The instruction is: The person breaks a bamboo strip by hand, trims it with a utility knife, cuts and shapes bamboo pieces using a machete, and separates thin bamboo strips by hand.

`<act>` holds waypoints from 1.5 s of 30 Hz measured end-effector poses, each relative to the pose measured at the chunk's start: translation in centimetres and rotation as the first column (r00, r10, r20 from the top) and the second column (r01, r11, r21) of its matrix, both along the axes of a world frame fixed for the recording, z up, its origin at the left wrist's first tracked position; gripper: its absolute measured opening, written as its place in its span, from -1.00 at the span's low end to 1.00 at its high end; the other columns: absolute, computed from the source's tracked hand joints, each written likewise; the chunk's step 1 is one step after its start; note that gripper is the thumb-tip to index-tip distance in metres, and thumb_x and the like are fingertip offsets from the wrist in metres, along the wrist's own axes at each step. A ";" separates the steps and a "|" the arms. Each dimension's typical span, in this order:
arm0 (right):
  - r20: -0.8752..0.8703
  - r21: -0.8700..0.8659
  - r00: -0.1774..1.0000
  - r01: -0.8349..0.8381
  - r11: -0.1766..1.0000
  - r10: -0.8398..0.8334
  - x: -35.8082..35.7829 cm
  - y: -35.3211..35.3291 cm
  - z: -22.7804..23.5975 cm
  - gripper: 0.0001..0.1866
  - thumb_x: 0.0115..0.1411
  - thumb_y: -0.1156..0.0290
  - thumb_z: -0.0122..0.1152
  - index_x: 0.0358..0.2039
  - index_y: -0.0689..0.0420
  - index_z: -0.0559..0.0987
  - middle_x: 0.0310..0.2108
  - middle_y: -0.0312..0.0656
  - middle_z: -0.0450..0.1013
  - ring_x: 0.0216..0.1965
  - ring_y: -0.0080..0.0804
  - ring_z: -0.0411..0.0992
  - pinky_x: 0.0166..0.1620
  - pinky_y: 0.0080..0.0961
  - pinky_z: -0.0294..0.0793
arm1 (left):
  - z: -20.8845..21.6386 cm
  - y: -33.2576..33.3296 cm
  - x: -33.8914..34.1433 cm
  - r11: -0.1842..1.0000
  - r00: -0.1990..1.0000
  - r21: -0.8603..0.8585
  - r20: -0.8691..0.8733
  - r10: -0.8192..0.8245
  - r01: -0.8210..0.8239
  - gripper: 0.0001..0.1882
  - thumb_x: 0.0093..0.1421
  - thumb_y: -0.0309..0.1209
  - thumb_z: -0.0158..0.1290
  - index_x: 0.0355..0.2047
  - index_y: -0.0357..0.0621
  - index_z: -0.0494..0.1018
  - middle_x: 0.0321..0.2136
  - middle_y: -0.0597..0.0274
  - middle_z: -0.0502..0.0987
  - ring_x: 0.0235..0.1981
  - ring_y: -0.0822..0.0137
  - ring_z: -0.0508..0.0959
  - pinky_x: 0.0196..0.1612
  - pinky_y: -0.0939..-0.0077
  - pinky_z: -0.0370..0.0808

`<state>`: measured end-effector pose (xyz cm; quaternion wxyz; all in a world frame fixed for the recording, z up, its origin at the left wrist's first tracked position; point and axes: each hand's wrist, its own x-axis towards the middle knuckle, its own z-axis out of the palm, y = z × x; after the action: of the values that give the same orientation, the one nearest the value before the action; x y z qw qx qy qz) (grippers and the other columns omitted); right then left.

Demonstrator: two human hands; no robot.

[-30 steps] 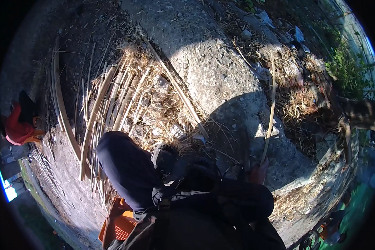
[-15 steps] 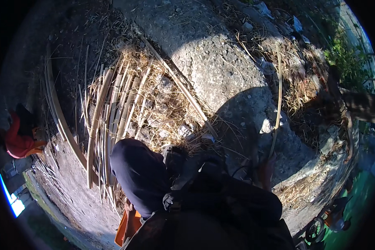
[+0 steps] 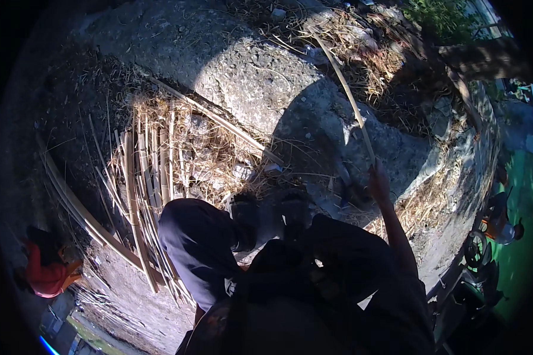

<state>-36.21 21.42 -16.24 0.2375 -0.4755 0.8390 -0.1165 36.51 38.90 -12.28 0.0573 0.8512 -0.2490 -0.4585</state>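
Note:
My right hand is closed around the lower end of a long, thin bamboo strip. The strip slants up and slightly left over the shaded ground, its far end by the dry litter. Of my left side only a sliver of skin shows below my left knee; the left hand itself is hidden. To the left of my legs lies a bundle of split bamboo strips, most of them lengthwise. Another bamboo piece lies aslant in front of my feet.
Curved bamboo lengths lie farther left. Dry shavings and rubble cover the ground ahead, beside a rough concrete slab. A person in red sits at far left. At right are a motorcycle and another person.
My right hand and forearm have come up into sunlight, carrying the bamboo strip up and left in the picture. The view has turned rightward, and my left hand and the orange seat have dropped out.

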 end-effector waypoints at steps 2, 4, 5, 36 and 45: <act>-0.025 -0.009 1.000 0.012 1.000 -0.013 0.1 0.2 0.3 -0.55 0.33 0.44 0.04 0.23 0.09 0.36 -0.20 0.18 0.56 -0.16 0.28 0.53 -0.18 0.11 0.47 | -0.7 -1.2 0.3 0.999 0.999 -0.022 -0.007 -0.033 0.033 -0.50 0.16 -0.51 0.08 0.15 -0.26 0.37 -0.05 0.06 0.52 -0.04 0.27 0.51 0.09 0.38 0.45; -0.042 -0.026 0.999 0.015 1.000 -0.017 1.2 1.4 0.9 -0.56 0.33 0.43 0.05 0.22 0.10 0.38 -0.20 0.17 0.56 -0.16 0.28 0.53 -0.17 0.10 0.47 | -0.8 -1.7 0.6 0.997 0.999 -0.056 -0.009 -0.054 0.053 -0.50 0.16 -0.50 0.08 0.15 -0.26 0.38 -0.05 0.06 0.52 -0.04 0.27 0.51 0.09 0.37 0.45; -0.074 -0.010 0.995 0.067 0.998 -0.068 1.8 2.8 0.7 -0.59 0.35 0.43 0.06 0.20 0.13 0.41 -0.21 0.14 0.54 -0.17 0.22 0.53 -0.16 0.05 0.46 | -1.2 -2.0 0.6 0.995 0.998 -0.070 -0.022 -0.066 0.065 -0.50 0.17 -0.50 0.08 0.15 -0.26 0.38 -0.05 0.06 0.52 -0.04 0.27 0.51 0.09 0.37 0.45; 0.062 0.407 0.612 0.706 0.579 -0.789 22.5 40.8 -6.9 -0.65 0.29 0.30 0.19 0.05 0.13 0.53 -0.25 0.13 0.58 -0.22 0.24 0.56 -0.24 0.01 0.52 | -1.4 -17.6 2.9 0.862 0.865 -0.099 -0.021 -0.502 0.498 -0.57 0.23 -0.45 0.09 0.12 -0.25 0.41 -0.07 0.09 0.54 -0.06 0.29 0.53 0.09 0.36 0.46; 0.120 0.318 0.606 0.727 0.609 -0.786 26.6 43.1 -8.4 -0.67 0.28 0.29 0.19 0.00 0.13 0.56 -0.28 0.14 0.59 -0.21 0.25 0.57 -0.22 0.00 0.52 | -1.2 -18.0 4.4 0.800 0.812 -0.176 -0.002 -0.583 0.574 -0.59 0.25 -0.44 0.09 0.11 -0.25 0.42 -0.07 0.10 0.55 -0.07 0.29 0.53 0.09 0.36 0.46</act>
<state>-9.59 64.51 -24.67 0.3225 -0.0223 0.9320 -0.1641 40.91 20.93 -13.44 -0.0071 0.7135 -0.5325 -0.4553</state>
